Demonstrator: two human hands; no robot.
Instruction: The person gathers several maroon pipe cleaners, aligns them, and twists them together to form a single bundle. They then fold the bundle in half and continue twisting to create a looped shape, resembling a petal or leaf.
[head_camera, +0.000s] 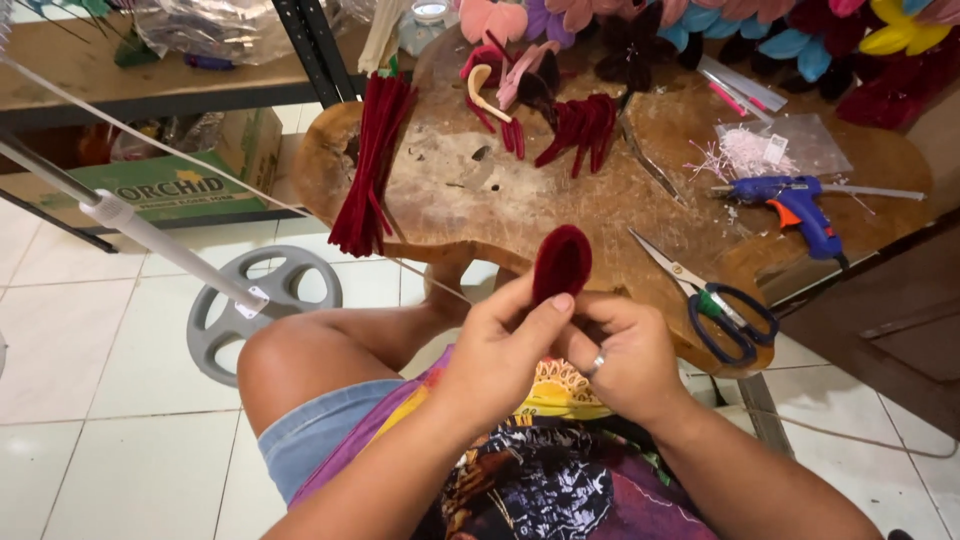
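Note:
A dark red fuzzy petal loop (562, 262) stands upright between my hands, just in front of the wooden table's near edge. My left hand (500, 345) pinches its lower end with thumb and fingers. My right hand (625, 355), wearing a ring, closes around the petal's base from the right. Both hands touch each other above my lap.
The round wooden table (450, 190) holds a bundle of dark red fuzzy stems (370, 170), finished red petals (580, 125), scissors (710, 300), a blue glue gun (795, 200), tweezers (650, 165) and coloured flowers (800, 35). A grey fan base (262, 305) and white pole (150, 235) stand at the left.

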